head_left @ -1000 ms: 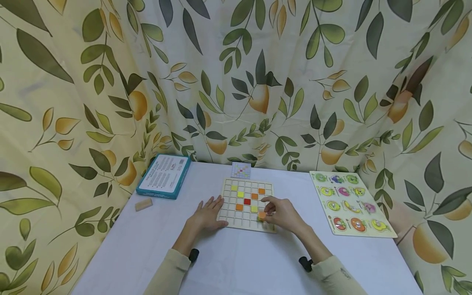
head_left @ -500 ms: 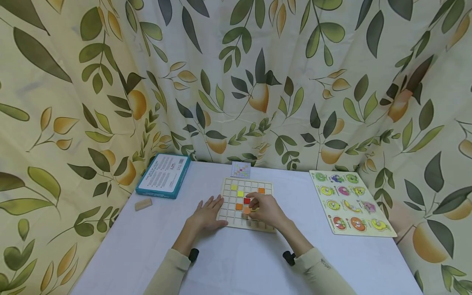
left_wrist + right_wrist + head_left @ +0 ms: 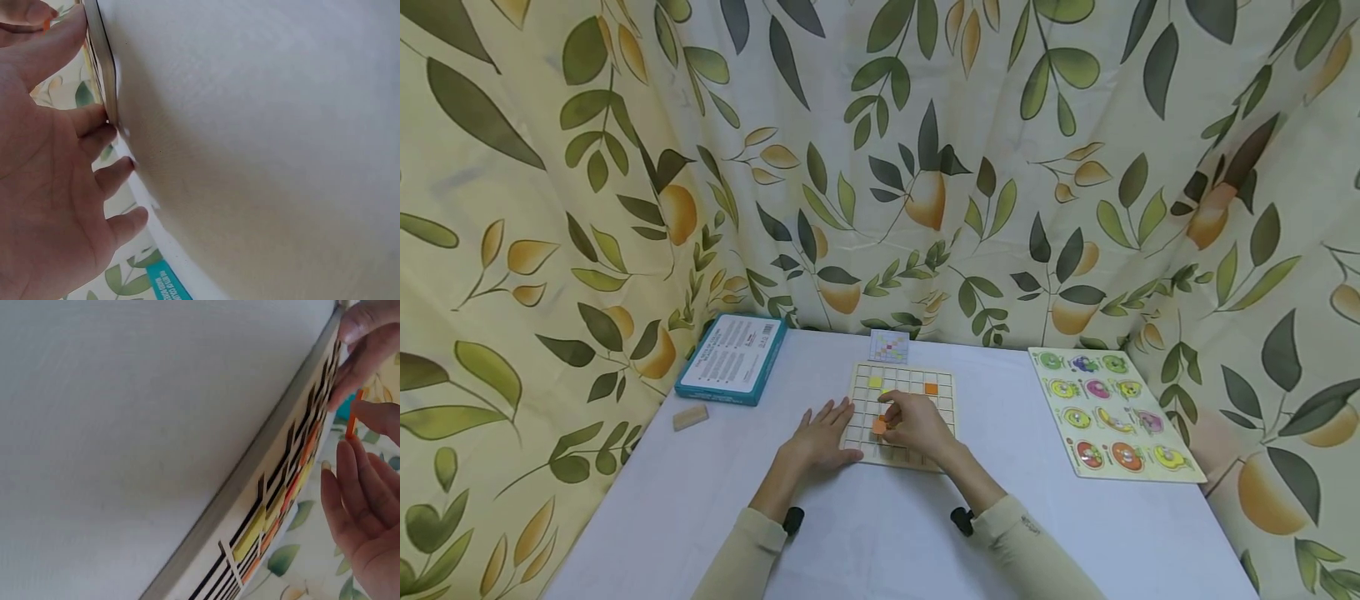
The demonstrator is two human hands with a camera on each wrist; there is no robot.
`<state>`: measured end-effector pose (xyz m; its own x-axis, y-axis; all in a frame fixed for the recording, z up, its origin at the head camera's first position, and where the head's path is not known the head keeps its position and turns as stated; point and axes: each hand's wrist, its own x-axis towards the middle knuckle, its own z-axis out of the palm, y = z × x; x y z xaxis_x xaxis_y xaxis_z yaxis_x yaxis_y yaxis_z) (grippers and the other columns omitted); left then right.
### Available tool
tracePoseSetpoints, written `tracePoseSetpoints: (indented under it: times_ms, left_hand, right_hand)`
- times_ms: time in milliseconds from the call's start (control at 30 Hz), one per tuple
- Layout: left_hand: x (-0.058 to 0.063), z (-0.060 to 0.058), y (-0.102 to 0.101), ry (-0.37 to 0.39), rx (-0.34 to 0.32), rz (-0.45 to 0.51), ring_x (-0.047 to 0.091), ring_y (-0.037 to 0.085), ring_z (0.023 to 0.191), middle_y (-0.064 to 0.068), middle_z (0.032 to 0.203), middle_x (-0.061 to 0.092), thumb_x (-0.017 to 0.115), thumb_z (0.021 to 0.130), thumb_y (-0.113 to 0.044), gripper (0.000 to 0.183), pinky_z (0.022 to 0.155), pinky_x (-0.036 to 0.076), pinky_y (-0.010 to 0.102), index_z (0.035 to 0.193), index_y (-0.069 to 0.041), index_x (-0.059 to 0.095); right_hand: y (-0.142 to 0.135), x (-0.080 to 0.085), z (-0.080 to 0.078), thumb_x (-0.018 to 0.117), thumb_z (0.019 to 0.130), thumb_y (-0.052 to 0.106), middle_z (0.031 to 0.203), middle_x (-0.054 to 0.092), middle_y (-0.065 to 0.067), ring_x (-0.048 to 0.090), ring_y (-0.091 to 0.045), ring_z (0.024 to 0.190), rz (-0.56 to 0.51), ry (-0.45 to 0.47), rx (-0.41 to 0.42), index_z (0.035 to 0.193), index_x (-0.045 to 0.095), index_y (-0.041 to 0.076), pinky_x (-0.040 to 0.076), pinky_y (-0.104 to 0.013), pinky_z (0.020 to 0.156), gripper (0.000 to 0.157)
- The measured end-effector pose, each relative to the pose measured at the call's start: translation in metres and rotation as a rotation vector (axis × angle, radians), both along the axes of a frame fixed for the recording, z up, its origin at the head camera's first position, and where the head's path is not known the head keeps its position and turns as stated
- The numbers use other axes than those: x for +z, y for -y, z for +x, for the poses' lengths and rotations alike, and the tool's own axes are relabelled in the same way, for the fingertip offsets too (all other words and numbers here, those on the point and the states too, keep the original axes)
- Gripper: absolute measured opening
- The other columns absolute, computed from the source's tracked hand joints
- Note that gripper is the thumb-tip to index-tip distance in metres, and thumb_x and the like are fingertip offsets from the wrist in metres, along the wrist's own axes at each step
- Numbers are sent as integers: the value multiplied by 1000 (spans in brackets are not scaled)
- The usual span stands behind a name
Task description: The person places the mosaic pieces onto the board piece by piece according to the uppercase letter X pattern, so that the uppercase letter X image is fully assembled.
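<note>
A wooden grid board (image 3: 904, 377) lies on the white table. My left hand (image 3: 820, 442) rests at its left edge, fingers spread and touching the board in the left wrist view. Over the board's middle-left, my right hand (image 3: 919, 427) pinches a small orange tile (image 3: 353, 415) between thumb and fingertips, above the surface. A yellow tile (image 3: 876, 382) and another orange tile (image 3: 931, 389) sit in the far part of the grid. More tiles, yellow, orange and red, show in the right wrist view, including a yellow one (image 3: 250, 536); my right hand hides most of them from the head view.
Behind the board lies a small patterned card (image 3: 889, 347). A teal box (image 3: 730, 358) is at the far left, with a small wooden block (image 3: 690, 417) in front. On the right lies a fruit-picture board (image 3: 1093, 404). A leaf-print curtain (image 3: 925, 250) encloses the table.
My right hand has moved left across the board, carrying the orange tile from the near right part to the middle-left. My left hand stays at the board's edge.
</note>
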<state>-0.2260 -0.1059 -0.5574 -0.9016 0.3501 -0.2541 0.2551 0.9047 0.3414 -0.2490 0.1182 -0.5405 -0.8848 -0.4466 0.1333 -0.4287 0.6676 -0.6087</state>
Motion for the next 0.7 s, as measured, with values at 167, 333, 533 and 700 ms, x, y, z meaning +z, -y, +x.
tracePoseSetpoints:
  times_ms: [167,333,533,700]
  left_hand:
    - [0,0,1,9,-8,-8,15,33,160,7,174,20,65,98,-56,91,126,13,64,166,-11,27]
    - [0,-1,0,26,3,-35,12,32,161,6,175,17,65,98,-55,91,126,11,62,167,-11,25]
    - [0,0,0,8,9,-27,15,33,160,7,174,21,66,97,-57,91,126,13,63,166,-11,28]
    - [0,0,-2,15,16,-30,14,32,161,5,174,20,67,96,-58,92,126,12,63,166,-13,27]
  right_hand:
    - [10,-5,-1,94,75,9,87,76,-1,71,-11,78,32,-31,19,128,68,2,56,-46,92,59]
    - [14,-8,-2,91,79,7,89,75,-1,70,-10,79,42,-6,28,130,68,2,60,-37,81,56]
    - [16,-11,-1,88,81,6,90,75,-1,69,-10,79,70,2,31,129,69,3,59,-33,76,51]
    - [16,-11,0,88,82,8,90,76,0,68,-10,79,94,1,25,126,70,7,59,-33,76,47]
